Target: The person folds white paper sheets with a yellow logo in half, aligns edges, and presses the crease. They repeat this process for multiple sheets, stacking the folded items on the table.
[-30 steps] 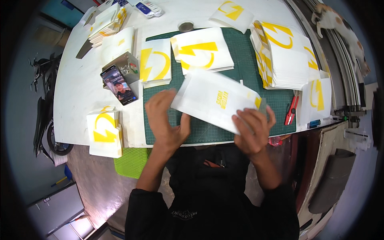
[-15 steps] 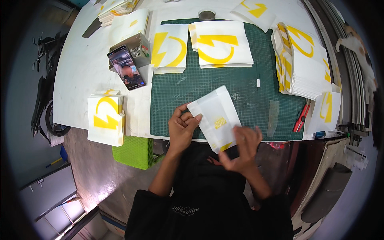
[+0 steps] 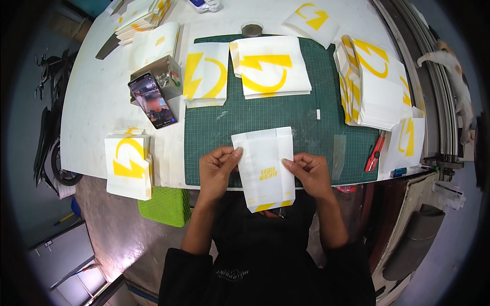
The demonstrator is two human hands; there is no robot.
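Between both hands I hold a white paper bag [image 3: 263,158] with yellow print and a yellow band along its lower edge. My left hand [image 3: 217,171] pinches its left side, thumb on top. On the right side, my right hand [image 3: 311,173] grips it the same way, fingers curled behind. The bag hangs over the near edge of a green cutting mat [image 3: 214,143]. Beyond it on the mat lie a stack of white bags with yellow shapes [image 3: 275,66] and a smaller pile of them [image 3: 206,71].
A phone [image 3: 153,99] leans on a small box [image 3: 168,74]. Bag stacks stand at the left [image 3: 127,173] and right [image 3: 377,97]. A red cutter [image 3: 375,153] lies at the mat's right edge. A green stool [image 3: 163,206] is below the table; a cat [image 3: 451,76] lies at far right.
My right hand has moved up from the bag's lower corner and now grips its right side. The bag has turned from tilted to nearly straight and come lower. The view has shifted slightly.
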